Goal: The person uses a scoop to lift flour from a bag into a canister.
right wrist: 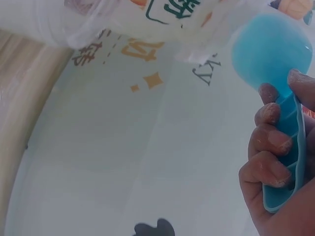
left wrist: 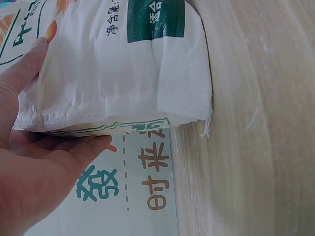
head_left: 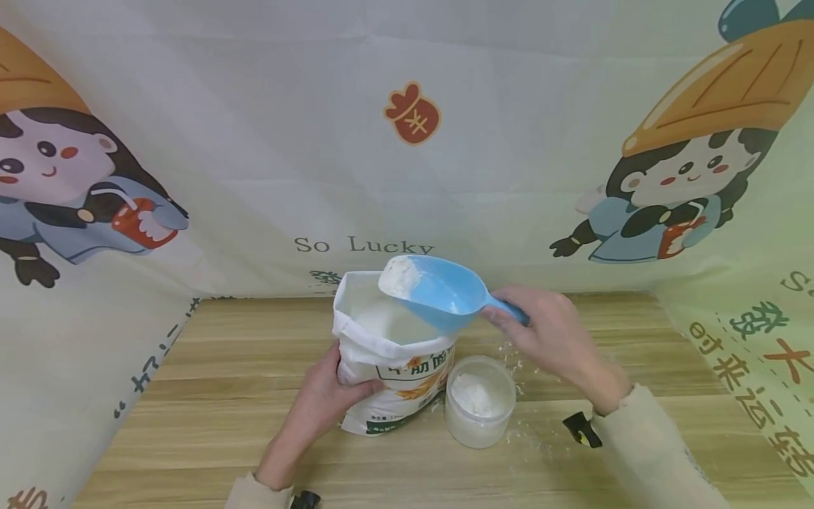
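A blue scoop (head_left: 448,290) with white flour (head_left: 402,277) at its tip is held over the open mouth of a white flour bag (head_left: 359,357). My right hand (head_left: 552,332) grips its handle, fingers curled round it in the right wrist view (right wrist: 275,162). My left hand (head_left: 321,396) holds the bag's lower left side, thumb on the printed front and fingers behind, as the left wrist view shows. Beside the bag's right side stands a clear round jar (head_left: 478,433), partly filled with flour. The flour level deep inside the bag is hard to make out.
Flour specks lie scattered on the wood-patterned table (head_left: 254,367) right of the jar. A printed cloth backdrop (head_left: 286,141) rises behind the table and along both sides. Black straps (head_left: 581,430) sit at both wrists.
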`<state>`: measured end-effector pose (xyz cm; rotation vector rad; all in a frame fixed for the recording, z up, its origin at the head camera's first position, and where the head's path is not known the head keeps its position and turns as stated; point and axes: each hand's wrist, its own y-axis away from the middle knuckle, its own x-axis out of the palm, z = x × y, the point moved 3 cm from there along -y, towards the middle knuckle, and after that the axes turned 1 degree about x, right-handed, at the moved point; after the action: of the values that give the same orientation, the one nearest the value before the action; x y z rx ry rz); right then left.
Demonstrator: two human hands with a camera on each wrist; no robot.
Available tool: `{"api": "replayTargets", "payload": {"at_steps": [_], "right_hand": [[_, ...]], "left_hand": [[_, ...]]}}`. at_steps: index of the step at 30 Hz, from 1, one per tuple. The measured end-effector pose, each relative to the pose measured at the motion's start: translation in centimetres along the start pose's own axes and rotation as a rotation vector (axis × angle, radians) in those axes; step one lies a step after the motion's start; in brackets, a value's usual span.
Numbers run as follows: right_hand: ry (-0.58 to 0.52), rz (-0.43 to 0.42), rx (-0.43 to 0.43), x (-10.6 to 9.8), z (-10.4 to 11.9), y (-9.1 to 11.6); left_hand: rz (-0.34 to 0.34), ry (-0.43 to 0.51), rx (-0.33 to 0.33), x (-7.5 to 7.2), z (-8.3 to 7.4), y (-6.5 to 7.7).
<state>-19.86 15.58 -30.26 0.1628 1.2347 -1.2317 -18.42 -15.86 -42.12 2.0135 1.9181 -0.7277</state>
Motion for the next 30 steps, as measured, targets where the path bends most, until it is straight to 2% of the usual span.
{"api": "replayTargets", "payload": {"at_steps": [10,18,30], "right_hand": [[0.049,-0.05,-0.053,-1.6,-1.2,1.4],[0.074,-0.042,-0.004,-2.4,-1.9,2.8],[0.094,-0.081,-0.009,-3.7,-3.5,5.6]], "left_hand": [[-0.007,-0.041,0.003,0.1,0.0,-0.1],[-0.006,-0.028,0.006,0.1,0.1,0.0],[-0.006,-0.03,0.013,0.2,-0.1,-0.1]]}}
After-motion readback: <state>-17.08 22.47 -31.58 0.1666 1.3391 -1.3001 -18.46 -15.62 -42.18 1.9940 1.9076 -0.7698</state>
